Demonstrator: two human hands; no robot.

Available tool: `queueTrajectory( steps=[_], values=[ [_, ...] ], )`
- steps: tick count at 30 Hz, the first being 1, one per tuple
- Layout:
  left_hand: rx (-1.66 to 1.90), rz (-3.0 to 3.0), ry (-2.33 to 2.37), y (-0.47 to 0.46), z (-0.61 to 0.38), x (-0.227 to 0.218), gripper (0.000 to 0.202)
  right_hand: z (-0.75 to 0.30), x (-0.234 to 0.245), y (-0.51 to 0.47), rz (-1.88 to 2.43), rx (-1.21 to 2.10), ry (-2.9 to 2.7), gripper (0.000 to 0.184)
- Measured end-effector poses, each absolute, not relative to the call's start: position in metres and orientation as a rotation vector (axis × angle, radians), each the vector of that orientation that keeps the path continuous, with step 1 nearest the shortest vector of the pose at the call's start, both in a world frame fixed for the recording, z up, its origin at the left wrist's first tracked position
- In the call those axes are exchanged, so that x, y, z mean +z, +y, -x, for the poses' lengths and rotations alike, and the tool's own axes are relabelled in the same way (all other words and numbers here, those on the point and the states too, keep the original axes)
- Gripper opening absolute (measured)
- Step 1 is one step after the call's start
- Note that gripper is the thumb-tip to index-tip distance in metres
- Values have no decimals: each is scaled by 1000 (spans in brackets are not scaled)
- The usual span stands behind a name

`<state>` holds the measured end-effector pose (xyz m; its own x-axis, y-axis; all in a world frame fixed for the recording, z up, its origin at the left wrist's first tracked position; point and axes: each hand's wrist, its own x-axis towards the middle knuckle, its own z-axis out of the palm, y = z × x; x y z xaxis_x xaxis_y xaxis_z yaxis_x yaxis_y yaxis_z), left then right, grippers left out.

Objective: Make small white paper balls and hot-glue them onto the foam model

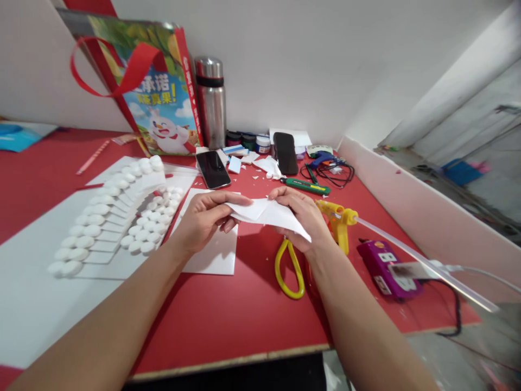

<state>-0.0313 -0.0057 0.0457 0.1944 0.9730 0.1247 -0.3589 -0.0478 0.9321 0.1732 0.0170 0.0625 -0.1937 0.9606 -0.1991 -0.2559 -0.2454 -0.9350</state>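
Note:
My left hand (203, 218) and my right hand (305, 216) together hold a white piece of paper or thin foam (268, 213) above the red table (228, 320). Each hand pinches one end, fingers closed on it. Yellow-handled scissors (290, 267) lie on the table just under my right wrist. A white sheet (215, 252) lies flat beneath my left hand. Rows of white rounded pieces on cut white strips (118, 217) sit left of my left hand.
A yellow glue gun (340, 220) with a long glue stick lies right of my right hand, beside a purple power strip (385, 266). Two phones (213, 169) (285, 153), a green utility knife (307, 186), paint jars, a steel flask (211, 103) and a printed bag (158, 87) stand farther back.

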Motion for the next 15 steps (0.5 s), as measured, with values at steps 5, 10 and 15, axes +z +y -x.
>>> queueTrajectory(
  steps=[5, 10, 15],
  values=[
    [1236, -1077, 850, -6, 32, 44, 25, -173, 66, 14, 1181, 1518, -1107, 11],
    [1267, -1085, 932, 0, 31, 34, 24, -177, 68, 14, 1187, 1492, -1197, 14],
    [1302, -1174, 1022, 1, 31, 37, 26, -178, 68, 13, 1134, 1637, -1221, 27]
  ],
)
